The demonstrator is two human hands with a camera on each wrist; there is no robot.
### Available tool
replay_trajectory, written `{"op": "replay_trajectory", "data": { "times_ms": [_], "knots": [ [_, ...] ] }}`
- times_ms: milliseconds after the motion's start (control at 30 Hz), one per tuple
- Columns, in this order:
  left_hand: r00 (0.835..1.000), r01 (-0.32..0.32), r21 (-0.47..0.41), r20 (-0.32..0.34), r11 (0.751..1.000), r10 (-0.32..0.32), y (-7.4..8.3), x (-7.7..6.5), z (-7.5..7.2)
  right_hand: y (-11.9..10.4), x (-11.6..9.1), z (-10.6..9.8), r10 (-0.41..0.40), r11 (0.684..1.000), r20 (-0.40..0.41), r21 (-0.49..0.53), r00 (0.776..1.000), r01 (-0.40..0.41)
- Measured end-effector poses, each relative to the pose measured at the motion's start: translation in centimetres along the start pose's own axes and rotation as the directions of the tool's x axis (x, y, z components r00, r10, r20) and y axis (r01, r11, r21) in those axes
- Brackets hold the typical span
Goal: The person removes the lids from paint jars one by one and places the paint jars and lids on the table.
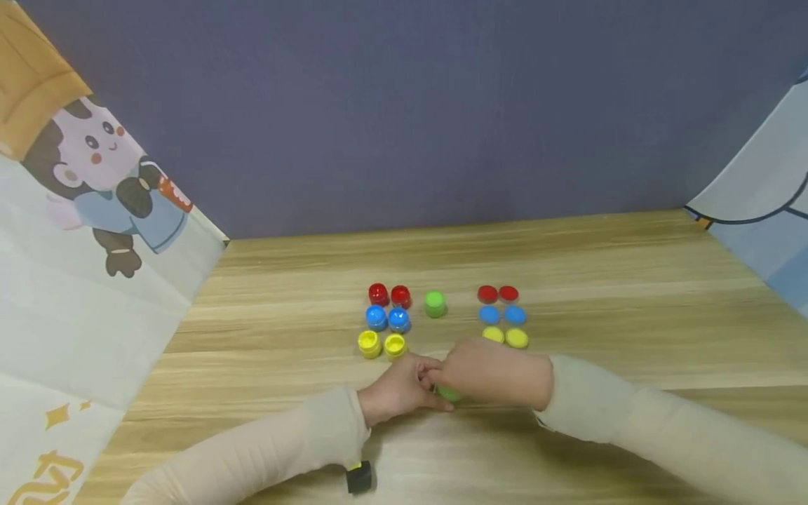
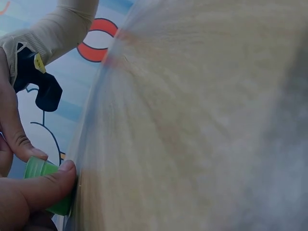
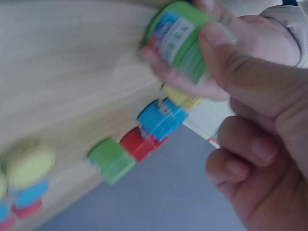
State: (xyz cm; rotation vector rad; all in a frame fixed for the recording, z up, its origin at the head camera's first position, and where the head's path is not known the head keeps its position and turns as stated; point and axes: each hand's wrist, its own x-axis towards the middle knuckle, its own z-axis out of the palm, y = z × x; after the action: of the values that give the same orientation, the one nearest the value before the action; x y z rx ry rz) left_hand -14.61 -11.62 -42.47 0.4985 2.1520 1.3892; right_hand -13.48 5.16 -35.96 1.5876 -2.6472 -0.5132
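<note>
A small green jar (image 1: 449, 394) with a printed label (image 3: 176, 39) is between my two hands, low in the middle of the head view. My left hand (image 1: 400, 386) grips the jar's body, with thumb and fingers round its sides. My right hand (image 1: 495, 370) pinches the jar's green lid (image 3: 195, 62); its thumb lies on the lid's edge in the right wrist view. The lid sits on the jar. In the left wrist view the green jar (image 2: 38, 167) shows only partly, behind a thumb.
Left of centre stand pairs of lidless red jars (image 1: 400, 297), blue jars (image 1: 398, 320) and yellow jars (image 1: 369, 344). A lidded green jar (image 1: 435, 304) stands beside them. Red lids (image 1: 488, 294), blue lids (image 1: 489, 315) and yellow lids (image 1: 517, 339) lie in pairs to the right.
</note>
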Motion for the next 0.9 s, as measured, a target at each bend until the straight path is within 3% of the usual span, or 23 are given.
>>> {"op": "replay_trajectory", "data": {
  "times_ms": [100,200,233,300,367,467,533,667,767,900],
  "knots": [
    [1.000,0.009,-0.021,0.012,1.000,-0.009,-0.1,0.1,0.0,0.5,-0.1,0.4,-0.045,0.999,-0.030,-0.018,0.999,0.044],
    [1.000,0.011,-0.019,0.014,1.000,-0.011,0.0,0.0,-0.2,1.1,-0.4,0.7,-0.010,0.983,-0.014,0.182,1.000,0.012],
    [1.000,0.009,-0.011,0.012,1.000,-0.009,0.0,0.0,-0.2,1.3,-0.5,0.7,0.011,0.961,-0.005,0.275,1.000,-0.009],
    [1.000,0.008,0.010,0.006,1.000,-0.008,0.0,0.0,-0.3,1.5,-0.7,0.7,0.073,0.880,0.016,0.470,0.997,-0.072],
    [1.000,0.009,0.011,0.004,1.000,-0.009,0.1,0.1,-0.4,1.3,-0.8,0.8,0.141,0.817,0.017,0.563,0.990,-0.126],
    [1.000,0.016,-0.005,0.010,1.000,-0.016,0.1,0.2,-0.4,0.6,-0.7,0.9,0.283,0.782,0.000,0.579,0.959,-0.230],
    [1.000,0.017,-0.021,0.010,1.000,-0.017,0.0,0.2,-0.3,-0.1,-0.6,0.9,0.377,0.783,-0.017,0.541,0.926,-0.308],
    [1.000,0.018,-0.020,-0.002,1.000,-0.018,-0.1,0.3,-0.3,-1.3,-0.1,1.2,0.486,0.759,0.006,0.493,0.874,-0.425],
    [1.000,0.028,-0.014,-0.004,1.000,-0.028,-0.1,0.2,-0.3,-1.7,0.2,1.5,0.506,0.746,0.050,0.476,0.861,-0.466],
    [0.999,0.038,0.010,0.005,0.999,-0.038,0.0,0.1,-0.4,-1.8,0.5,1.6,0.501,0.740,0.076,0.478,0.862,-0.472]
  ]
}}
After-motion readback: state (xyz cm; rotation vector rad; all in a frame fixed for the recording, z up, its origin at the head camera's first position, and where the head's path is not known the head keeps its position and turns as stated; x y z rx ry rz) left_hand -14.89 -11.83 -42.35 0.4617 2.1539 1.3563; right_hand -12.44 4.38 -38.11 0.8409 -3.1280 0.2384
